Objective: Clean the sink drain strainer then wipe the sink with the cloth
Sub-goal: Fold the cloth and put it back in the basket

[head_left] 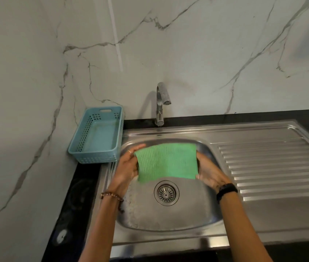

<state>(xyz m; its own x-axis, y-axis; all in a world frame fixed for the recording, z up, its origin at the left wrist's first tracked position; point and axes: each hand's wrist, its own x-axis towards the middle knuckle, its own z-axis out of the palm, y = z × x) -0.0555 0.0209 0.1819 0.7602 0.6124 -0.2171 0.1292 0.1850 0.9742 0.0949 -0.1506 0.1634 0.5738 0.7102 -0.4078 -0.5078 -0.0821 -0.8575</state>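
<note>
While both hands stretch the ribbed green cloth (167, 161) flat over the sink (168, 220) basin, left hand (126, 167) and right hand (209, 173) each pinch a side edge. Round slotted metal strainer (166, 193) sits just nearer, uncovered. Perforated blue plastic basket (95, 137) stands left, curved steel tap (161, 103) behind.

White veined marble wall (187, 44) rises behind a black countertop (263, 115).

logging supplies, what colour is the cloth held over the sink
Green, with a ribbed texture; the cloth shows clearly in the head view.
</note>
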